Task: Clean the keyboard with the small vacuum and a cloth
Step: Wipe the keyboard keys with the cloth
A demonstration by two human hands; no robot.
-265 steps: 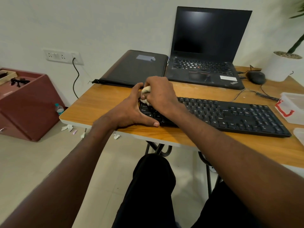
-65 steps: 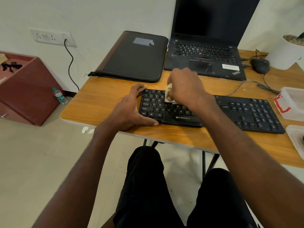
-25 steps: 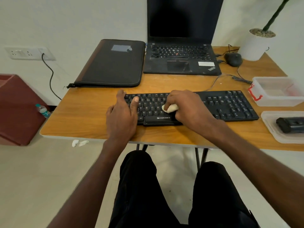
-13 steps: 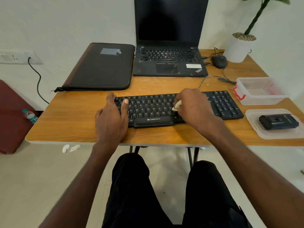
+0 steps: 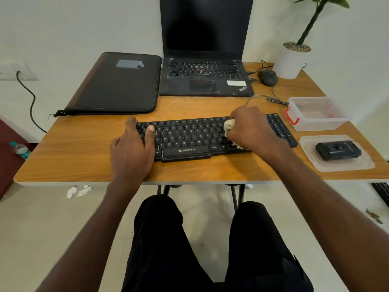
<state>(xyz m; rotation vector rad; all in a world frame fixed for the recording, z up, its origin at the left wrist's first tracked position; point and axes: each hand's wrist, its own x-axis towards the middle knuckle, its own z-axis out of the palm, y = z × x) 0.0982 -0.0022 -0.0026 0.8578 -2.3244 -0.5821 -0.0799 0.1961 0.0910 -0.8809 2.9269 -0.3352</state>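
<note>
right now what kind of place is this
Probably a home or small office desk: a wooden table against a wall with an open ThinkPad laptop, a Zebronics keyboard and a potted plant.

right hand [image 5: 250,128] gripping cloth [image 5: 229,125] on keyboard [image 5: 189,140], left hand [image 5: 131,152] steadying

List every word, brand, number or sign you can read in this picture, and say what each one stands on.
"ZEBRONICS": front edge of the long black desktop keyboard.
"ThinkPad": palm rest corner of the open black laptop.
Single letters such as "B", "N", "M": keyboard keycaps; the smaller legends are blurred.
White sticker on the laptop palm rest: too small to read.
Grey label on the black zipped folder: no readable text.
Small black device in the clear tray: markings unreadable.
</note>
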